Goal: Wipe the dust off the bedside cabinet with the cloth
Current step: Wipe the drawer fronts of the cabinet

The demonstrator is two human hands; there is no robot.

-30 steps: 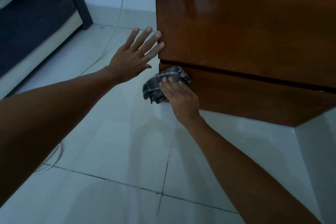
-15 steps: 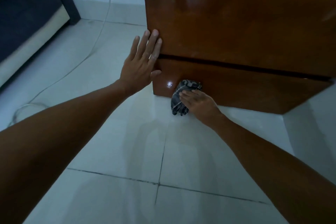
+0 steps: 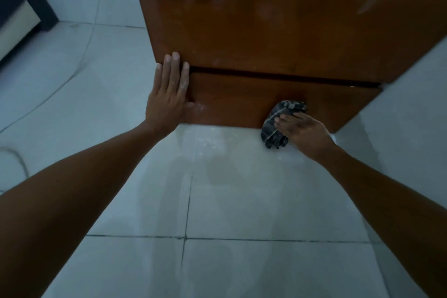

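The brown wooden bedside cabinet [image 3: 278, 19] fills the upper half of the head view, with a dark gap above its low bottom panel [image 3: 232, 99]. A dark checked cloth [image 3: 278, 116], bunched up, is pressed against the right part of that bottom panel and hangs down to the floor. My right hand [image 3: 302, 132] grips the cloth from below. My left hand [image 3: 169, 94] lies flat with fingers together on the cabinet's left front corner, spanning the gap.
Pale floor tiles [image 3: 217, 201] with dark grout lines lie in front of the cabinet. A thin white cable [image 3: 79, 60] runs across the floor at left. A dark piece of furniture [image 3: 19, 7] stands at far left. A white wall [image 3: 411, 128] meets the cabinet's right side.
My right hand has slid the cloth rightward along the bottom panel, from its left end towards its right. My left hand has dropped lower on the left corner. The view has tilted down.
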